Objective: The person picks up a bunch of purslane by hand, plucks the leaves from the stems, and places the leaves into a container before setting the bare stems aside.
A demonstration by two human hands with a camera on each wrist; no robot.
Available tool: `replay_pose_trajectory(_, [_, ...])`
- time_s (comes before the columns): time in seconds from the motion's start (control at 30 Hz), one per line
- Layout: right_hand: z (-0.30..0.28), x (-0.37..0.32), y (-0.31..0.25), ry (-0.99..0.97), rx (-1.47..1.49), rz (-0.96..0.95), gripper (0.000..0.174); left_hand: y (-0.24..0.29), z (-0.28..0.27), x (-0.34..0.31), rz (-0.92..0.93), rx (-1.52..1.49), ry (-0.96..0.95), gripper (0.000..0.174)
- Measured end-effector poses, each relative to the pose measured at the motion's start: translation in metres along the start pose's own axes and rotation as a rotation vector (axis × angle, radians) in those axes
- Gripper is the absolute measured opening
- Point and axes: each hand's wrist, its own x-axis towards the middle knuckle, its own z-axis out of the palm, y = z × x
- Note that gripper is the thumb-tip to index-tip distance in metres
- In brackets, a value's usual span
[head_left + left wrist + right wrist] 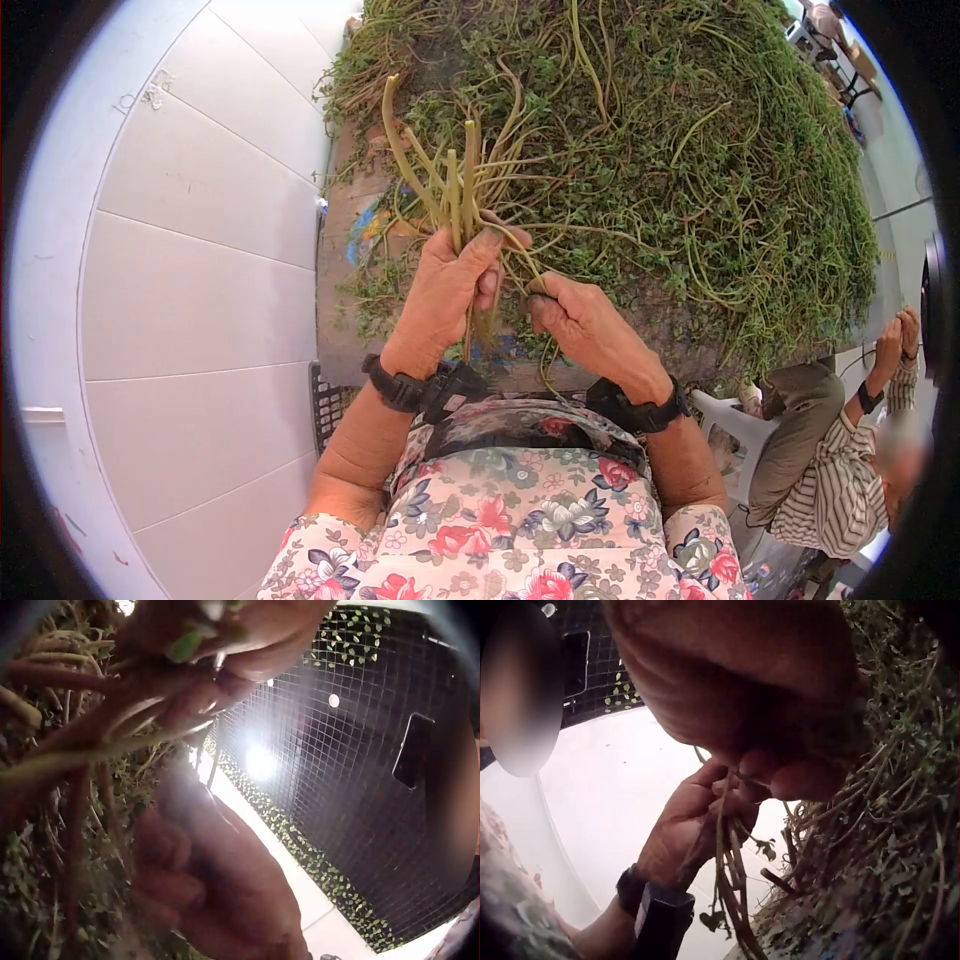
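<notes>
My left hand (440, 290) grips a bunch of pale green plant stems (454, 195), their thick cut ends pointing up and away from me. Close on its right, my right hand (595, 325) pinches a thin stem (528, 265) that runs over from the bunch. Thin, stringy ends hang below the left fist. In the right wrist view, the left hand (682, 832) is behind the right hand (742, 682), with leafy stems (731, 877) trailing down. The left wrist view has the right hand (225, 877) low, its fingers curled.
A large heap of leafy green stems (640, 170) covers most of the table (345, 350). Left of it stands a white panelled wall (200, 330). A black crate (325, 405) is by the near left corner. Another person (830, 470) sits at the right near a white stool (735, 415).
</notes>
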Motion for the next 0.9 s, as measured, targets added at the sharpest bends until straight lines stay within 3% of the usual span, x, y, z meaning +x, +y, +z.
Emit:
replay_pose_trajectory(0.17, [0.004, 0.007, 0.001, -0.023, 0.008, -0.020, 0.013, -0.003, 0.000, 0.002, -0.060, -0.141, -0.150, 0.024])
replay_pose_trajectory(0.3, [0.004, 0.005, 0.001, -0.029, -0.013, -0.006, 0.014, 0.002, -0.005, 0.008, 0.016, -0.238, -0.004, 0.016])
replay_pose_trajectory(0.4, [0.002, 0.003, -0.001, 0.000, 0.058, 0.039, 0.013, 0.001, -0.013, 0.010, 0.046, -0.277, 0.000, 0.018])
replay_pose_trajectory(0.5, [0.004, 0.008, 0.007, 0.051, -0.250, -0.048, 0.010, 0.000, -0.009, 0.007, 0.103, -0.208, 0.018, 0.017])
replay_pose_trajectory(0.6, [-0.001, 0.015, 0.000, 0.185, -0.359, 0.004, 0.012, 0.000, 0.003, 0.000, 0.253, -0.078, -0.044, 0.017])
replay_pose_trajectory(0.7, [-0.018, 0.017, 0.026, 0.300, -0.333, -0.015, 0.016, 0.022, 0.010, -0.008, 0.327, -0.114, 0.032, 0.017])
replay_pose_trajectory(0.83, [-0.031, -0.001, 0.002, 0.114, 0.420, 0.345, 0.019, 0.032, -0.001, 0.000, 0.455, -0.124, 0.034, 0.017])
replay_pose_trajectory(0.9, [-0.021, -0.002, -0.011, 0.094, 0.405, 0.277, 0.017, 0.025, 0.001, 0.003, 0.457, -0.089, 0.051, 0.016])
